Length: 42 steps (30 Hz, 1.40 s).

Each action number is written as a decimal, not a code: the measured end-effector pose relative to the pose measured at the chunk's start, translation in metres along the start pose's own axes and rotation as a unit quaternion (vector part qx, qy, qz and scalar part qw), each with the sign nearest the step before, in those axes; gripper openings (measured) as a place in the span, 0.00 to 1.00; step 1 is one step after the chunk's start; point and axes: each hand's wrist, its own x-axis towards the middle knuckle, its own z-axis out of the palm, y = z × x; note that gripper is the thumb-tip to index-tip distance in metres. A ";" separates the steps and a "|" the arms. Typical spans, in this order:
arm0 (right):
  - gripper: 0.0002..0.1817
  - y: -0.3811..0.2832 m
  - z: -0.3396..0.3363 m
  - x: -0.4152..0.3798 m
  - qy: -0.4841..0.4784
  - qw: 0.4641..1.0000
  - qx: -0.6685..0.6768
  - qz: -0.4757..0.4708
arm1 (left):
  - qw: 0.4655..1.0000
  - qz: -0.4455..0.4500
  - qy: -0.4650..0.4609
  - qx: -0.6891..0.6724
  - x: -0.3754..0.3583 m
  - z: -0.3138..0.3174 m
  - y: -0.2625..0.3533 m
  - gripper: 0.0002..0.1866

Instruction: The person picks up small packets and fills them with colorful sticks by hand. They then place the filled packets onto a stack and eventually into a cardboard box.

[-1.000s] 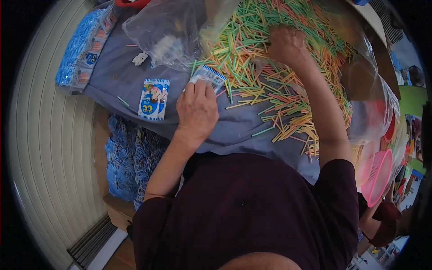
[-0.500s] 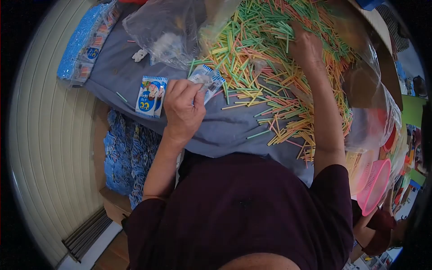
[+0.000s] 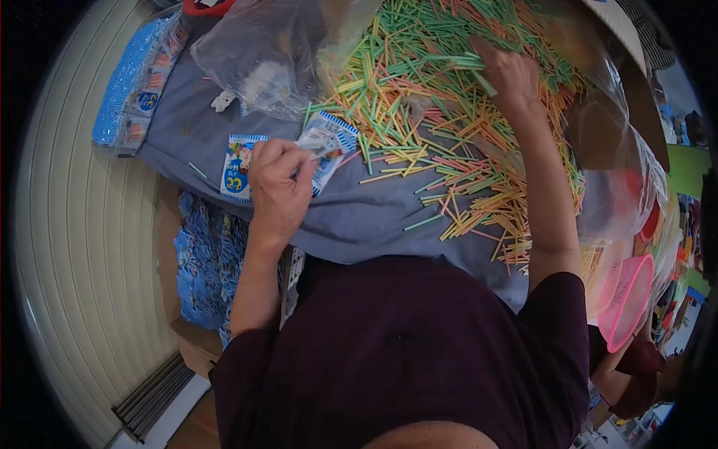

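Note:
My left hand (image 3: 280, 179) is closed in a pinch at the edge of a small blue-and-white packet (image 3: 329, 146) with a clear front. More flat blue-and-white packets (image 3: 237, 168) lie partly under that hand, with a cartoon print on them. My right hand (image 3: 512, 78) is over the far part of a big heap of thin straw-like sticks (image 3: 434, 97) in green, yellow, orange and pink. Its fingers close on a small bunch of green sticks (image 3: 471, 63), whose ends point left.
Clear plastic bags (image 3: 262, 52) lie left of the heap on the grey cloth (image 3: 359, 217). A bundled pack (image 3: 134, 82) stands at the far left. Below it, a cardboard box (image 3: 196, 348) holds blue wrappers (image 3: 202, 269). A pink basket (image 3: 627, 303) and another person's arm (image 3: 617, 382) are at right.
My left hand has moved a little left and down, and the packet beside it has shifted the same way. The bunch in my right hand has turned from hanging down to pointing left.

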 end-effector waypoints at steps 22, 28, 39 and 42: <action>0.33 -0.022 -0.052 -0.001 0.014 0.451 0.892 -0.043 | 0.898 -0.091 -0.001 -0.431 0.077 0.046 0.051 0.07; 0.34 -0.038 -0.073 -0.004 0.049 0.608 0.791 -0.051 | 0.829 -0.088 -0.044 -0.551 0.098 0.082 0.071 0.09; 0.36 -0.022 -0.049 0.000 -0.010 0.652 0.757 0.040 | 0.771 -0.131 -0.059 -0.620 0.112 0.118 0.078 0.11; 0.35 -0.022 -0.049 0.007 0.031 0.577 0.809 0.109 | 0.746 -0.123 -0.066 -0.651 0.119 0.124 0.077 0.12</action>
